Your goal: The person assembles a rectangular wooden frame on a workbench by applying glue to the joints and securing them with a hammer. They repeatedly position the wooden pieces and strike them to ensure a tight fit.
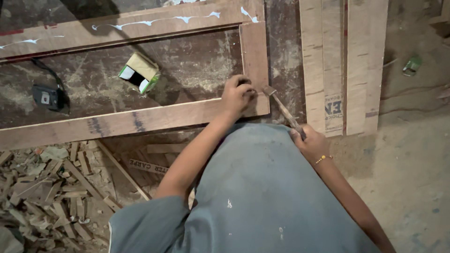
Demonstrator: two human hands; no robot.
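My right hand (311,143) grips the wooden handle of a hammer (282,108), whose head sits close to the corner of a wooden frame (140,119). My left hand (238,95) rests on that frame corner with fingers pinched together, apparently on something small that I cannot make out. The frame lies on a dark worn board (187,70). White glue streaks run along the frame's far rail (154,21).
A small open cardboard box (139,72) lies inside the frame. A black device with a cable (46,97) sits at the left. Plywood strips (344,61) lie at the right. Wood offcuts (51,187) are piled at the lower left. A green object (412,65) lies on the floor.
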